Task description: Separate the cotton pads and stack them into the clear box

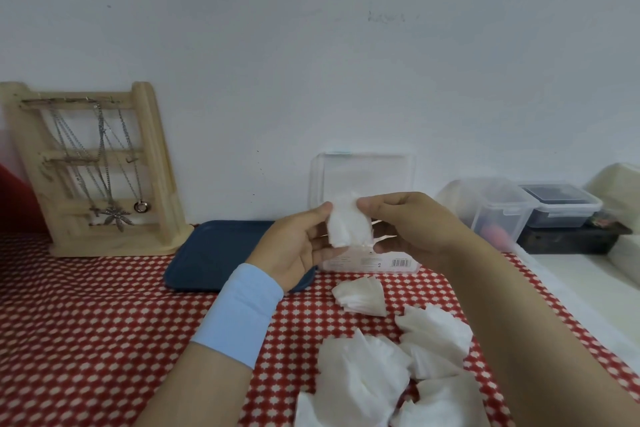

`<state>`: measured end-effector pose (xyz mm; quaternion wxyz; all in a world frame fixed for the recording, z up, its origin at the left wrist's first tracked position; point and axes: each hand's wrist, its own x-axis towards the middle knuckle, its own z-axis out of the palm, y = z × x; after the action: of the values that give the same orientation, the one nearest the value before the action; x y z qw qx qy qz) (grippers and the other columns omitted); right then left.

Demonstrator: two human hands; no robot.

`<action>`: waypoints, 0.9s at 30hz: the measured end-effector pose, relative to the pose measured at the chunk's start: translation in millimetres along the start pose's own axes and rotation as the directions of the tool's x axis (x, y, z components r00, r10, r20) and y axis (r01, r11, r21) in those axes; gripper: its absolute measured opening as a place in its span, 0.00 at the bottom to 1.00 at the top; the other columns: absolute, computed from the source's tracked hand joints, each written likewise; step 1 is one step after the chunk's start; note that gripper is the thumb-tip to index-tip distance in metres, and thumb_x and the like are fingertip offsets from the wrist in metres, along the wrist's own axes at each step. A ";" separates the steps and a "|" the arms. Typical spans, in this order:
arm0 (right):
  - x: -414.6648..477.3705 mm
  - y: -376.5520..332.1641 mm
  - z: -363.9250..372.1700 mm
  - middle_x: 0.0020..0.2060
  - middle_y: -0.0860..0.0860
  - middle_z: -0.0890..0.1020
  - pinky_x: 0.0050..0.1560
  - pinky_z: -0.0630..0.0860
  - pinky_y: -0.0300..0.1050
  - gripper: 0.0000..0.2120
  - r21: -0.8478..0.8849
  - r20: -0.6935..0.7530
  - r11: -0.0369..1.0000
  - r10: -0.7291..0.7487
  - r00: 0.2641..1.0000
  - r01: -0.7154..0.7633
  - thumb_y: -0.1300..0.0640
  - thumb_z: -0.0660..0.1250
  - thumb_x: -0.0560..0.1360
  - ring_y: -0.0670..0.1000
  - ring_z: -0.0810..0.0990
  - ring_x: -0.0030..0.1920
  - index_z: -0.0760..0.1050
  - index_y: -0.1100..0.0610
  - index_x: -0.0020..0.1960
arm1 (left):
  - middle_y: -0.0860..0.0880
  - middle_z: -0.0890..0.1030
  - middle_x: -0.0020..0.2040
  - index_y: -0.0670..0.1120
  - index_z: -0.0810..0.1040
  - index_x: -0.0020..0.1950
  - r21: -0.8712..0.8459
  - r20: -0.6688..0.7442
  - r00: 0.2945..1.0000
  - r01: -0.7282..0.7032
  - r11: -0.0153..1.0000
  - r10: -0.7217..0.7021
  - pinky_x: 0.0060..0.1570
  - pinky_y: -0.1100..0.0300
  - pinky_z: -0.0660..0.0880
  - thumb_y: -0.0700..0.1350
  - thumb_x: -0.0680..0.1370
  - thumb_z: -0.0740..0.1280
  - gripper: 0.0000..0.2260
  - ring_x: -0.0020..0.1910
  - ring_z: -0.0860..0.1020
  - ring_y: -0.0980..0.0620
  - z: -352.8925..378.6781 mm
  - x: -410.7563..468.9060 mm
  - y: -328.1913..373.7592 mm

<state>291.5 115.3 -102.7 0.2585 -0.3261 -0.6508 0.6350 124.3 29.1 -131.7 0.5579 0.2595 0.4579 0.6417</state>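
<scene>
A small bunch of white cotton pads (348, 227) hangs between both hands, above the table's middle. My left hand (298, 246) pinches its left top corner with thumb and fingers. My right hand (412, 229) grips its right top corner. Directly behind them stands the clear box (367, 262) with its hinged lid (362, 173) upright against the wall; the hands hide most of its inside. Loose cotton pads lie in fanned clumps on the cloth: one clump (362, 296) just in front of the box, a bigger heap (391, 367) nearer me.
A red-and-white patterned cloth (104, 315) covers the table. A dark blue tray (214, 253) lies left of the box. A wooden jewellery stand (93, 166) with necklaces is at the back left. Clear lidded containers (526, 211) and a dark box sit at the back right.
</scene>
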 end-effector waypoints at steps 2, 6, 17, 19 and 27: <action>2.2 1.8 -1.4 0.41 0.53 0.86 0.37 0.77 0.44 0.10 0.050 0.002 0.998 0.030 1.000 -0.030 0.54 0.70 0.79 0.49 0.81 0.35 0.86 0.60 0.51 | 0.41 0.86 0.52 0.39 0.79 0.62 -0.054 0.008 1.000 0.026 0.998 -0.026 0.38 0.58 0.83 0.45 0.81 0.66 0.13 0.46 0.86 0.48 0.9 -0.3 -1.0; 5.4 4.2 -5.7 0.44 0.55 0.87 0.37 0.79 0.44 0.09 0.081 -0.118 0.996 0.050 0.992 -0.040 0.54 0.71 0.79 0.50 0.82 0.35 0.86 0.59 0.51 | 0.41 0.86 0.53 0.39 0.79 0.62 -0.114 -0.032 0.999 0.015 0.993 -0.018 0.39 0.57 0.84 0.44 0.82 0.67 0.12 0.48 0.86 0.47 -1.0 1.3 -2.0; -0.9 -6.2 5.9 0.42 0.53 0.87 0.26 0.69 0.41 0.05 -0.157 -0.248 0.959 -0.268 0.931 0.235 0.59 0.73 0.77 0.48 0.73 0.27 0.87 0.56 0.44 | 0.43 0.87 0.51 0.40 0.84 0.55 0.307 -0.125 0.979 -0.115 0.945 0.160 0.42 0.58 0.82 0.46 0.81 0.69 0.10 0.50 0.86 0.46 -1.0 2.6 -4.8; 0.9 -1.7 15.4 0.38 0.51 0.86 0.24 0.69 0.36 0.04 -0.207 -0.275 0.953 -0.272 0.922 0.219 0.60 0.73 0.77 0.43 0.74 0.24 0.86 0.57 0.44 | 0.44 0.87 0.50 0.41 0.84 0.56 0.317 -0.098 0.982 -0.126 0.940 0.164 0.40 0.59 0.82 0.46 0.82 0.67 0.10 0.50 0.86 0.47 3.9 0.2 -4.5; 4.9 5.4 22.4 0.34 0.45 0.84 0.27 0.72 0.32 0.04 -0.455 -0.332 0.866 -0.380 0.864 0.206 0.57 0.73 0.75 0.39 0.79 0.27 0.84 0.52 0.41 | 0.41 0.86 0.53 0.39 0.81 0.61 0.118 -0.044 0.997 -0.055 0.991 0.061 0.41 0.58 0.83 0.48 0.82 0.66 0.14 0.50 0.86 0.47 10.4 -2.8 -3.5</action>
<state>272.0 104.1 -109.8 0.4116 -0.3931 -0.7413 0.3558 135.5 29.3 -129.6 0.5117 0.2897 0.5001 0.6357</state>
